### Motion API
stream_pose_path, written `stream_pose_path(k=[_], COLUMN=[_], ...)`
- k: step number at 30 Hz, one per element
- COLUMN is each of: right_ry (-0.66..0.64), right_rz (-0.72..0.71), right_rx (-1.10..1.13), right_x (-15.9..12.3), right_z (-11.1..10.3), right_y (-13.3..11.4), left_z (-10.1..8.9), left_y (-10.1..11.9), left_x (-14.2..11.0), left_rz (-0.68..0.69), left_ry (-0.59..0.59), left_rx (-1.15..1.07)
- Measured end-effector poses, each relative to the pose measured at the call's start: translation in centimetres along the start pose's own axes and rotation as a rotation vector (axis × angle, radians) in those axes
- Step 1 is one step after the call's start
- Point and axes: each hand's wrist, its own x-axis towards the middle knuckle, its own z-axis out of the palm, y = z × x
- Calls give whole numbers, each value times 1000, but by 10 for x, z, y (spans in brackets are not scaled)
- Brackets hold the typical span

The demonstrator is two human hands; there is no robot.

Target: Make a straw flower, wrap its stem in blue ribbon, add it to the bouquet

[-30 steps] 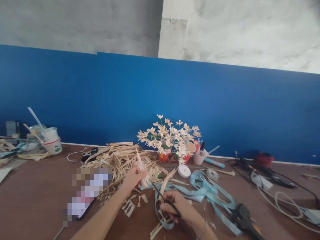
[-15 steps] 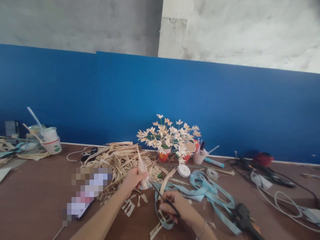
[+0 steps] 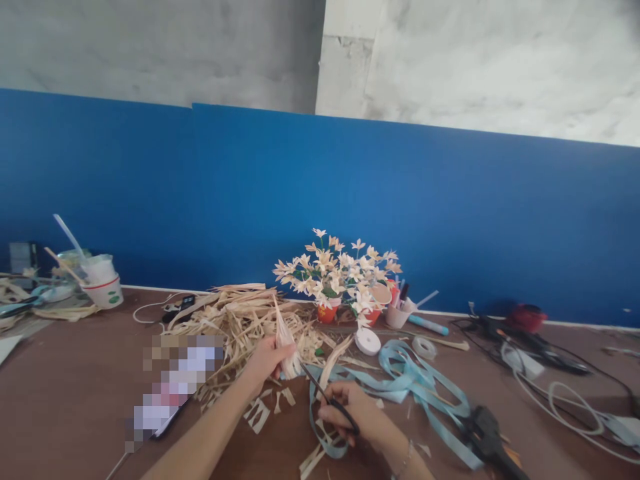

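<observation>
Pinched in my left hand point(image 3: 270, 360) is a pale corn husk point(image 3: 286, 340), held upright with its pointed tip up. My right hand point(image 3: 353, 407) has its fingers through the handles of black scissors point(image 3: 337, 407). The blades point up and left, their tips close to the lower edge of the husk; whether they touch it I cannot tell. Behind my left hand lies a heap of dry husk strips point(image 3: 240, 320). A light blue ribbon point(image 3: 400, 383) trails beside and below my right hand. Small husk scraps point(image 3: 259, 415) are scattered between my forearms.
Pots of cream artificial flowers point(image 3: 330, 273) stand by the blue partition point(image 3: 250, 193). Nearby are a white ribbon spool point(image 3: 368, 341), a tape roll point(image 3: 425, 347) and a cup of pens point(image 3: 399, 313). A black glue gun point(image 3: 487, 437) lies right, a blurred-out phone point(image 3: 173, 393) left.
The scissors and my right hand have shifted very slightly; the husk stays in my left hand in nearly the same place. Nothing else has visibly moved.
</observation>
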Motion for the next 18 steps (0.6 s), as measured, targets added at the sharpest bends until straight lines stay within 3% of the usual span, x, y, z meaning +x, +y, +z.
stream_pose_path(k=[18], right_ry=[-46], right_rz=[-35], right_rx=[26], right_x=[-1], right_z=[3], right_y=[-2], left_z=[2], left_y=[-11], left_x=[2], left_rz=[-18], left_ry=[-145], left_rx=[-131])
